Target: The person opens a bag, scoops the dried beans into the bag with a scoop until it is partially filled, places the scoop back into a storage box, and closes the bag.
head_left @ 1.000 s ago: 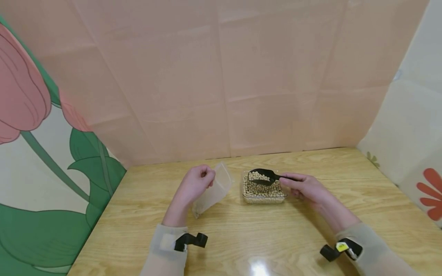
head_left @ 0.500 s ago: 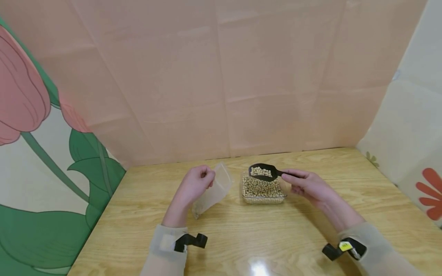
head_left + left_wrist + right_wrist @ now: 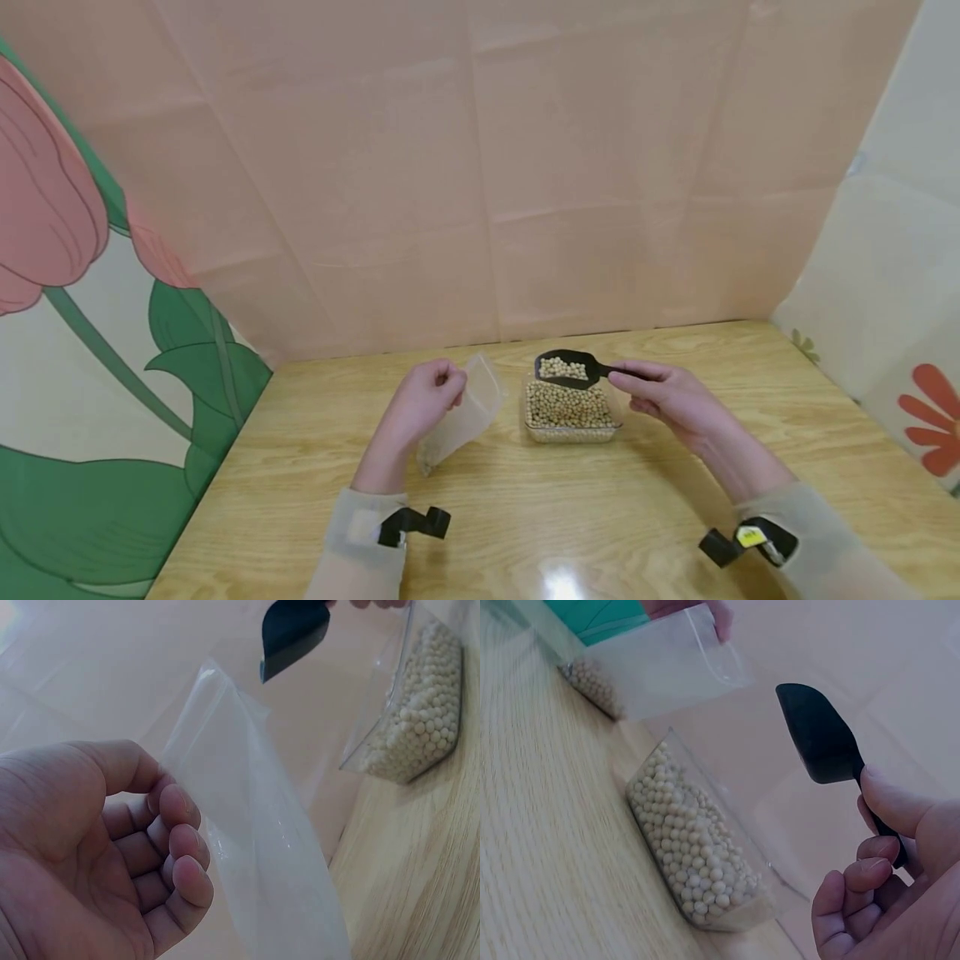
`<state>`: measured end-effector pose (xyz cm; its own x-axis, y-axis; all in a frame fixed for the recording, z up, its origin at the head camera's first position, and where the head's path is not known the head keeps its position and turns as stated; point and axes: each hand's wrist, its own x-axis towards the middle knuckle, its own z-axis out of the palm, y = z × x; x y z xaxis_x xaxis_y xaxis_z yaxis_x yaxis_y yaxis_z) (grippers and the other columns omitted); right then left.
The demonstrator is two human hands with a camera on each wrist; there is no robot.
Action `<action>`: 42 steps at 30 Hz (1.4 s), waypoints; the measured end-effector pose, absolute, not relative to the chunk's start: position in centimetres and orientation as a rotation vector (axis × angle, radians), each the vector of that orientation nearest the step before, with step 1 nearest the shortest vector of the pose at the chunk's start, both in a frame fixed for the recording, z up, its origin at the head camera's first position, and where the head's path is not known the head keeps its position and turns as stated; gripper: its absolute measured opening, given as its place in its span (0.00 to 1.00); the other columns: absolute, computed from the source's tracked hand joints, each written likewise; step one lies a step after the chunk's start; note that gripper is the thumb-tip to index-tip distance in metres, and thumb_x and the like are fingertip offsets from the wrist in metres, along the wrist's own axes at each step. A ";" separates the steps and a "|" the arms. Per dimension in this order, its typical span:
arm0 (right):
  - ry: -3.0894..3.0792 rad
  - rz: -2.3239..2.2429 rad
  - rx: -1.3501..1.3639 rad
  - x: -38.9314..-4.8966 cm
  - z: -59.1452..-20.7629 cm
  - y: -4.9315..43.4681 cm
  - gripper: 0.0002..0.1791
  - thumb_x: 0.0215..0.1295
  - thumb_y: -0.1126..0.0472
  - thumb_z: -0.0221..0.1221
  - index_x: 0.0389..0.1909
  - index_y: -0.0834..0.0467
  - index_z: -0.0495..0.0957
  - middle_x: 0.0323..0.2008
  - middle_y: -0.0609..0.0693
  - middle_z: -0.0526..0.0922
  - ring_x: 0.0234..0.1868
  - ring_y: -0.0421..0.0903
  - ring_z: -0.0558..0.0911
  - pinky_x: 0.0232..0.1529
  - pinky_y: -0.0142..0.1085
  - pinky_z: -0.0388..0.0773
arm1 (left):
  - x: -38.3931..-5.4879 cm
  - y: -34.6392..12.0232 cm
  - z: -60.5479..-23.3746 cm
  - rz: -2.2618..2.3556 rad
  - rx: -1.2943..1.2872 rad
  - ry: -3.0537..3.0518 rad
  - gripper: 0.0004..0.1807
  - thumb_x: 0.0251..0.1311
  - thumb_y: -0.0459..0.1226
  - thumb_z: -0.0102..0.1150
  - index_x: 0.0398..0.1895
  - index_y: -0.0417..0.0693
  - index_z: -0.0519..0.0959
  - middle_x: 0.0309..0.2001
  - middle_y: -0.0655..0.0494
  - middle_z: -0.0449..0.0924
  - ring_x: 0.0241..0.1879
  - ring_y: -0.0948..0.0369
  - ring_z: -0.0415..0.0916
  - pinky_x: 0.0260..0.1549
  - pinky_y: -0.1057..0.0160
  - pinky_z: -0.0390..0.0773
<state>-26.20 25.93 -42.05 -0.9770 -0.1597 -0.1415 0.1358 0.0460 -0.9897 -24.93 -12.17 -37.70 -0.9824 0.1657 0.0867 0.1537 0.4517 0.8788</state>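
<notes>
My left hand (image 3: 424, 402) pinching bag (image 3: 472, 410), my right hand (image 3: 671, 402) gripping scoop (image 3: 594, 371), beans (image 3: 562, 367) inside, held above tub (image 3: 573, 434), tub right of bag.

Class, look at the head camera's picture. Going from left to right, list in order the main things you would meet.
Pink tulip on the backdrop, left hand, clear bag, clear container of pale beans, right hand, red flower.
</notes>
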 end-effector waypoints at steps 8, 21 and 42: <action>2.129 -2.009 -0.061 -25.9 -40.8 24.5 0.35 0.77 0.52 0.70 0.78 0.63 0.74 0.79 0.58 0.67 0.53 0.39 0.82 0.55 0.33 0.83 | -25.0 -12.2 -37.6 1.623 0.296 2.660 0.16 0.80 0.39 0.54 0.28 0.46 0.78 0.25 0.54 0.74 0.21 0.58 0.59 0.24 0.60 0.63; 2.196 -1.934 -0.157 -26.1 -39.7 21.8 0.34 0.75 0.51 0.72 0.74 0.64 0.78 0.78 0.59 0.72 0.68 0.47 0.77 0.65 0.39 0.80 | -25.2 -12.1 -37.7 1.618 0.284 2.674 0.15 0.79 0.37 0.54 0.29 0.46 0.78 0.26 0.53 0.75 0.22 0.58 0.61 0.25 0.60 0.63; 2.484 -1.662 -0.217 -26.2 -37.5 18.3 0.30 0.67 0.39 0.76 0.64 0.51 0.89 0.72 0.55 0.81 0.72 0.59 0.75 0.70 0.59 0.70 | -25.1 -12.3 -37.7 1.586 0.312 2.714 0.14 0.76 0.35 0.55 0.28 0.47 0.78 0.25 0.55 0.76 0.22 0.59 0.61 0.25 0.60 0.63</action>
